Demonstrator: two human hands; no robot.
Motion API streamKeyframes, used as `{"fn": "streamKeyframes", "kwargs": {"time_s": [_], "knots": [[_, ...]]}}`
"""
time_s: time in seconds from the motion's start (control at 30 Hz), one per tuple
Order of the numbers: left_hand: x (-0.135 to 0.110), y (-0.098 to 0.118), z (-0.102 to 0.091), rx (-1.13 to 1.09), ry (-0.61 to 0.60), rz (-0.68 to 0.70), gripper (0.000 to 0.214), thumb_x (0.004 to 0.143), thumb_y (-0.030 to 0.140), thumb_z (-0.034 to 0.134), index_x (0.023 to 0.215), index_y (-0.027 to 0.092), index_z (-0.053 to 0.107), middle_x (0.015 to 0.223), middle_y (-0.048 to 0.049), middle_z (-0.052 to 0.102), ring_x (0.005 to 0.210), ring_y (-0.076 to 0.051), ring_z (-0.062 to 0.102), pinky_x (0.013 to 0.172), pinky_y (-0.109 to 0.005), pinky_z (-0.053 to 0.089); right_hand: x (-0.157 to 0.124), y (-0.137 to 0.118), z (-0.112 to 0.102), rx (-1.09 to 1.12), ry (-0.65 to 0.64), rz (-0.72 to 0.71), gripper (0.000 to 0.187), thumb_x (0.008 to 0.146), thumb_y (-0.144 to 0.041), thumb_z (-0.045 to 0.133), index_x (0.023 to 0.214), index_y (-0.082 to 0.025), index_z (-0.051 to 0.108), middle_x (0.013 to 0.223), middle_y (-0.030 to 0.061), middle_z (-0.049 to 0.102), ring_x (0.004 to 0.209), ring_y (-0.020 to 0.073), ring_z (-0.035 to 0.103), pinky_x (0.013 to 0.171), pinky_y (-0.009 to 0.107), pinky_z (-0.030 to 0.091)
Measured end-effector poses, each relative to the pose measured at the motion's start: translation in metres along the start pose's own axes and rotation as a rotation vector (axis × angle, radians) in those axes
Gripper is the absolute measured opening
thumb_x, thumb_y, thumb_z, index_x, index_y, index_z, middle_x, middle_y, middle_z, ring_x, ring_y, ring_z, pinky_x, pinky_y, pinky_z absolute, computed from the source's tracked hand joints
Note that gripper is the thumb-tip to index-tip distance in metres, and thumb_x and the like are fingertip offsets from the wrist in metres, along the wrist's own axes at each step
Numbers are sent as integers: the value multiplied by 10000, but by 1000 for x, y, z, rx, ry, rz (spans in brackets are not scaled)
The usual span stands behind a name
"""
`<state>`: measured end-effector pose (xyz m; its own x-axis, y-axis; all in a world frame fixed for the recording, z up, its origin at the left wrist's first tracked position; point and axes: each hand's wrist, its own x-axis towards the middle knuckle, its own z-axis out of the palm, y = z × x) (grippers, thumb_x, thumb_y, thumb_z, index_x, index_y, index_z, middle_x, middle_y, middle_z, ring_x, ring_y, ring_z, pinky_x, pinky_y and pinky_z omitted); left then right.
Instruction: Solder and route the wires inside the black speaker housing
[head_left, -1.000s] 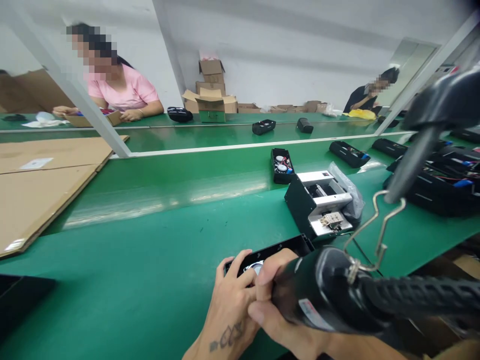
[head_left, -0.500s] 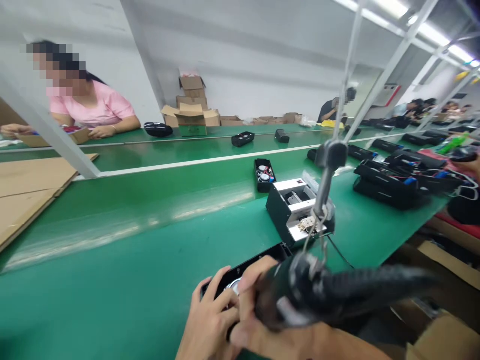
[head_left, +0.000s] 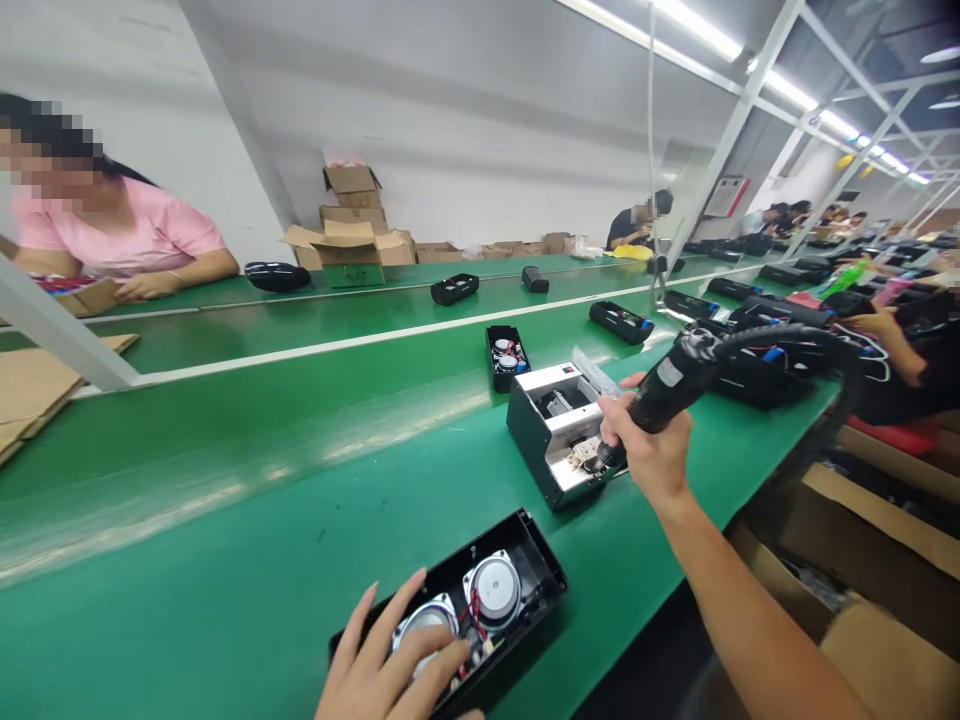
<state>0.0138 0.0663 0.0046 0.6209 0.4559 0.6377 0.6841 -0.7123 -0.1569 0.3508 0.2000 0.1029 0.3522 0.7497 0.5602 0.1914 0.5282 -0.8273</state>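
Note:
My right hand (head_left: pixel 651 440) is wrapped round a black electric screwdriver (head_left: pixel 671 378), whose tip end points down at the front of a screw feeder (head_left: pixel 544 425), a black and silver box. The very tip is hard to make out against the feeder's outlet. At the lower middle lies an open black speaker housing (head_left: pixel 536 560) with two round speaker drivers (head_left: pixel 495 590) and red wires inside. My left hand (head_left: pixel 397 660) rests over its near left part, fingers spread, covering some of one driver.
Another open speaker housing (head_left: pixel 508 357) sits behind the feeder. More black housings (head_left: pixel 765 365) are piled at the right, near a co-worker's hand (head_left: pixel 889 335). Flat cardboard (head_left: pixel 34 390) lies at the left. A person in pink (head_left: pixel 127 235) sits across the green bench (head_left: pixel 225 560).
My right hand has lifted the screwdriver away from the speaker housing and carried it forward and right to the screw feeder. My left hand stays at the housing. The view has turned rightward.

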Motion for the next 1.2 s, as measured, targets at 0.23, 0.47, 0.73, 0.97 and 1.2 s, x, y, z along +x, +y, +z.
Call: {"fn": "streamKeyframes", "kwargs": {"time_s": [0.23,0.47,0.73,0.97,1.2], "knots": [[20,20,7,-22,-243,-27,434,953,610,752,1246,291,720,1006,54,861,1001,-253,813,997,-429,590,-25,-20,-11,86,-357,257,333,917,-317,848,1182,-236,662,558,-110,560,464,112,494,501,287,435],[23,46,11,-73,-279,-268,270,1129,393,483,1107,310,739,851,52,814,939,-228,745,1191,-525,366,-54,-50,-21,431,-426,256,491,946,-359,836,1370,-281,599,648,-84,605,456,104,480,452,264,429],[34,48,9,-79,-183,-254,486,1189,343,297,1046,266,755,746,42,741,807,-180,677,1082,-409,412,-90,-81,2,601,-463,256,195,1048,-374,703,1214,-357,601,614,-105,483,495,99,415,500,238,384],[36,47,6,-61,-193,-255,517,1193,335,270,1017,267,751,765,38,752,832,-188,695,997,-396,431,-113,-72,20,569,-505,338,242,1011,-372,749,1175,-319,579,629,-110,453,499,101,416,503,254,373],[27,47,11,-88,-244,-247,431,1181,314,327,1048,257,733,791,40,759,839,-201,718,964,-406,439,-119,-65,30,573,-568,307,251,1023,-364,718,1163,-325,514,654,-112,457,488,100,405,496,257,371]]}}
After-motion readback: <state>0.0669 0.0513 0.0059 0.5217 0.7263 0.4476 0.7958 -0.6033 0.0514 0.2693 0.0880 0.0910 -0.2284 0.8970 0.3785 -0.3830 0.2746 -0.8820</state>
